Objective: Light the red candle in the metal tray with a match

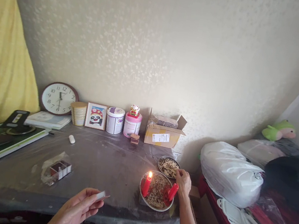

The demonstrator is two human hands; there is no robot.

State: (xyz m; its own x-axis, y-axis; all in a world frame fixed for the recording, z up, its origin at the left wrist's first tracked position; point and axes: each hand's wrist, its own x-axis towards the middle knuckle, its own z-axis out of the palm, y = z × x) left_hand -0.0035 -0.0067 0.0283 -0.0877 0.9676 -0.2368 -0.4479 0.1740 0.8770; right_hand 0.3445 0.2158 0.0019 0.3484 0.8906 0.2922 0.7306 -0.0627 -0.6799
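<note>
My left hand is closed around a small matchbox above the table's front edge; a thin bit sticks out of the box's right end. My right hand has its fingers pinched at the right rim of a dish of matchsticks; what they hold, if anything, is too small to tell. In front of that dish sits a round metal plate with brownish bits in it. Two red candles stand on it: the left candle burns, while the right candle leans and shows no flame.
On the table lie a plastic-wrapped pack of matchboxes and a white object. A clock, tins, a picture frame and an open carton line the wall. Bags are at the right.
</note>
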